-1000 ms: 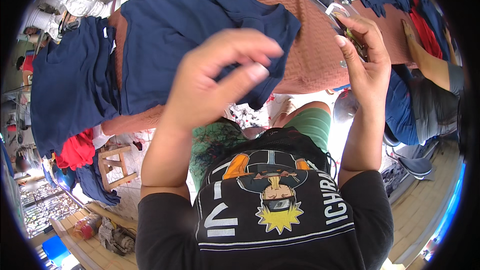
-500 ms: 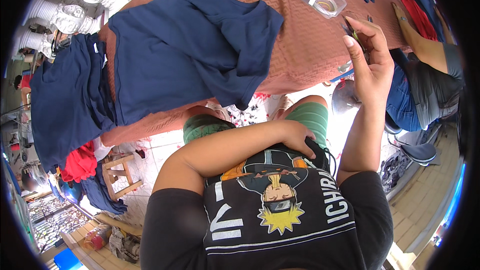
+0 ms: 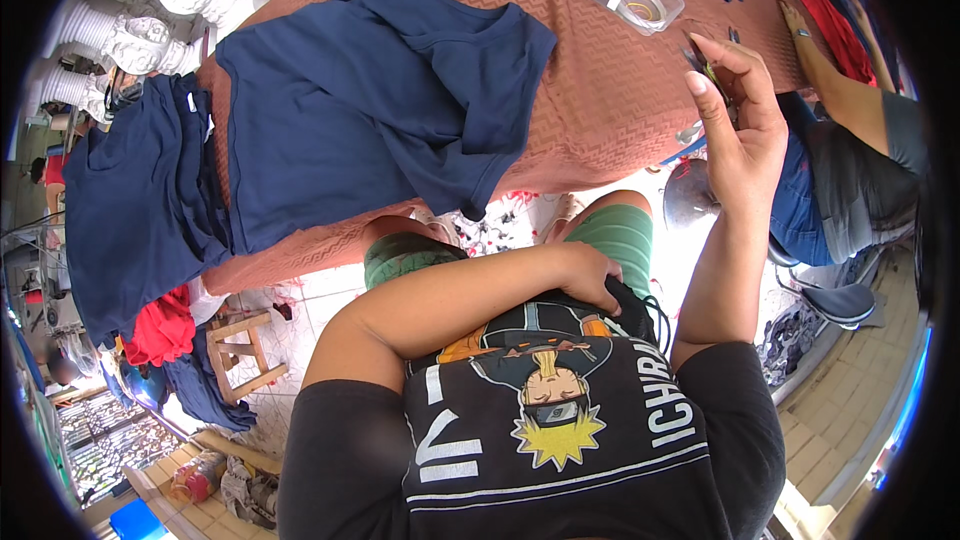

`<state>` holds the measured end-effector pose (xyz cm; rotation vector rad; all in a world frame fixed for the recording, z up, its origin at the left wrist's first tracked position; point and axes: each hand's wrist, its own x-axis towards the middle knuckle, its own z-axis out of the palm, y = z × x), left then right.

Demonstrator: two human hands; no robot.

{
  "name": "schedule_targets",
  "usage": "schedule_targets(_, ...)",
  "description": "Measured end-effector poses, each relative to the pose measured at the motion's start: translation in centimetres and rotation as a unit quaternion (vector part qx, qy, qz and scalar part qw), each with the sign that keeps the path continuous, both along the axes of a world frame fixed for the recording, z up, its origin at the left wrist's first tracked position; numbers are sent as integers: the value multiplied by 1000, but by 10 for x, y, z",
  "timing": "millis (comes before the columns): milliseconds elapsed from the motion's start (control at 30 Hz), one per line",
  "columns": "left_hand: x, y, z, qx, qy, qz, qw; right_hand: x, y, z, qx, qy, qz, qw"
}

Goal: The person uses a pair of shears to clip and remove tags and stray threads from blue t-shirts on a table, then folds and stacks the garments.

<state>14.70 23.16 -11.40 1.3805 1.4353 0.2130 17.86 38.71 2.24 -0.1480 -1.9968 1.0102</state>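
My right hand point(image 3: 748, 135) is raised over the table's near right edge, thumb and fingers closed around small thread snips point(image 3: 692, 58). Dark pointed blades and a bit of yellow show; the fingers hide the rest. Across my waist lies my left forearm, and my left hand point(image 3: 588, 275) is closed on black cloth point(image 3: 628, 302) at my lap, its fingertips partly hidden. A navy garment point(image 3: 340, 110) lies spread on the table in front of me, its near edge hanging over the side. More navy garments point(image 3: 140, 200) drape over the table's left end.
The table has a brown textured cloth point(image 3: 600, 90). A clear plastic box point(image 3: 640, 5) with a roll inside stands at the far right. A co-worker's forearm point(image 3: 845, 90) rests at the right. A wooden stool point(image 3: 245, 355) stands at the left, and white ornate columns point(image 3: 150, 40) behind.
The whole view has shifted slightly, with the table and garments a little to the left. Both hands keep nearly the same pose, and the right still holds the thread snips.
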Motion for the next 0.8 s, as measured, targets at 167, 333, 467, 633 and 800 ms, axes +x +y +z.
schedule_targets(167, 0, -2, 2, -6, -13, 6, 1000, -1, -1, 1, 8, 5, 11, 1000)
schedule_targets(333, -6, -13, 8, 225, 184, 54, 955, -2, -6, 5, 11, -13, 14, 1000)
schedule_targets(467, -91, 23, 93, 433, 150, 264, 849, -4, 3, -4, -63, -36, 14, 997)
schedule_targets(633, -206, 31, 56, 109, 350, 492, 790, -47, -12, -48, -162, -154, 80, 972)
schedule_targets(800, -193, 19, 109, 249, -127, 499, 820, -58, -11, -55, -336, -224, 77, 912)
